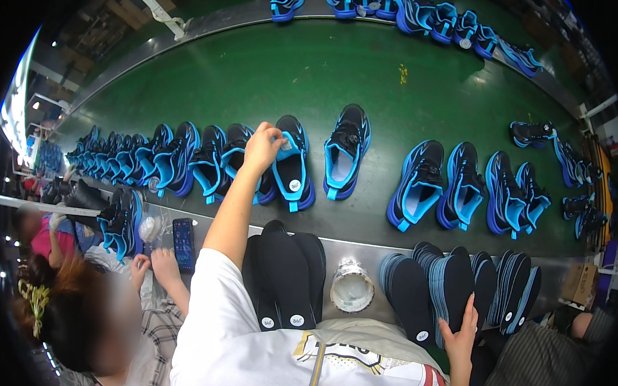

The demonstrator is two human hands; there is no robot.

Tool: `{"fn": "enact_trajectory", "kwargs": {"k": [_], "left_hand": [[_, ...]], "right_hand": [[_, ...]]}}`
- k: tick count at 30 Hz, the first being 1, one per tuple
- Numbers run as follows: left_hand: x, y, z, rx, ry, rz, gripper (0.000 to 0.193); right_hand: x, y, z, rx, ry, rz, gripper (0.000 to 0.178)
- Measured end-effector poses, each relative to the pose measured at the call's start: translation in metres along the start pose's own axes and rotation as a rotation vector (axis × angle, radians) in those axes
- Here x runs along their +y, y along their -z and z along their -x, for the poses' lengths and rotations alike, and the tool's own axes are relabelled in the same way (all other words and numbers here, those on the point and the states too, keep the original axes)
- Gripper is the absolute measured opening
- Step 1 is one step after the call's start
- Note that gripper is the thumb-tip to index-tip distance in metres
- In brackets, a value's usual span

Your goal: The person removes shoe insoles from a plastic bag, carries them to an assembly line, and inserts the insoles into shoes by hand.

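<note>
My left hand reaches out over the green conveyor belt and pinches the collar of a black and blue sneaker standing in a row of like sneakers. My right hand stays low near my body, its fingers closed around the edge of a dark insole in a row of insoles standing on edge. A flat stack of black insoles lies on the metal ledge between my arms.
More blue sneakers line the belt at left, right and far side. A white round roll sits on the ledge. A co-worker's hands are at left beside a phone. A cardboard box stands at right.
</note>
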State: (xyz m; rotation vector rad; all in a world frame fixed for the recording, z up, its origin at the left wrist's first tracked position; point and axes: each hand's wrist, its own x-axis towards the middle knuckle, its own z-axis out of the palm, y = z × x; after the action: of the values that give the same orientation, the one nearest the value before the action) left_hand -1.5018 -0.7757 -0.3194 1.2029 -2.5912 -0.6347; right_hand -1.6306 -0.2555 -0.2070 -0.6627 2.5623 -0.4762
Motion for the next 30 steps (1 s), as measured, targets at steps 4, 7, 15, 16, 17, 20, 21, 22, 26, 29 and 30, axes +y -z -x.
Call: {"fn": "enact_trajectory", "kwargs": {"k": [4,7,15,16,17,20,21,22,26,29,30], "left_hand": [[0.006,-0.004,0.008,0.015,-0.058,-0.091,0.015],[-0.004,-0.009,0.019,0.068,-0.097,-0.001,0.014],[0.012,0.028,0.052,-0.040,0.411,1.277,0.016],[0.018,0.032,0.053,-0.006,0.441,1.292,0.018],[0.020,0.033,0.052,-0.022,0.412,1.310,0.019],[0.043,0.021,0.042,0.027,0.040,0.710,0.026],[0.061,0.019,0.041,0.026,-0.078,0.426,0.029],[0.071,0.016,0.037,0.048,-0.297,0.054,0.028],[0.078,-0.018,0.007,0.011,-0.660,-0.305,0.049],[0.080,-0.033,-0.014,-0.068,-0.678,-0.327,0.048],[0.082,-0.036,-0.017,-0.115,-0.654,-0.278,0.046]], "right_hand": [[-0.006,0.012,-0.002,-0.098,-0.064,0.014,0.085],[-0.013,0.027,-0.006,-0.164,-0.064,-0.003,0.082],[0.000,0.020,0.005,-0.051,-0.008,0.133,0.072],[0.001,0.019,0.005,-0.051,-0.051,0.120,0.071],[0.001,0.018,0.004,-0.049,-0.094,0.107,0.070],[-0.008,0.031,0.001,-0.114,-0.118,0.071,0.064],[-0.005,0.034,-0.001,-0.111,-0.117,0.079,0.064],[0.001,0.040,-0.003,-0.069,-0.063,0.093,0.059],[-0.006,0.058,-0.033,0.069,0.105,0.102,0.038],[-0.024,0.057,-0.082,0.156,0.271,-0.037,0.030],[-0.037,0.054,-0.099,0.145,0.204,-0.087,0.027]]}}
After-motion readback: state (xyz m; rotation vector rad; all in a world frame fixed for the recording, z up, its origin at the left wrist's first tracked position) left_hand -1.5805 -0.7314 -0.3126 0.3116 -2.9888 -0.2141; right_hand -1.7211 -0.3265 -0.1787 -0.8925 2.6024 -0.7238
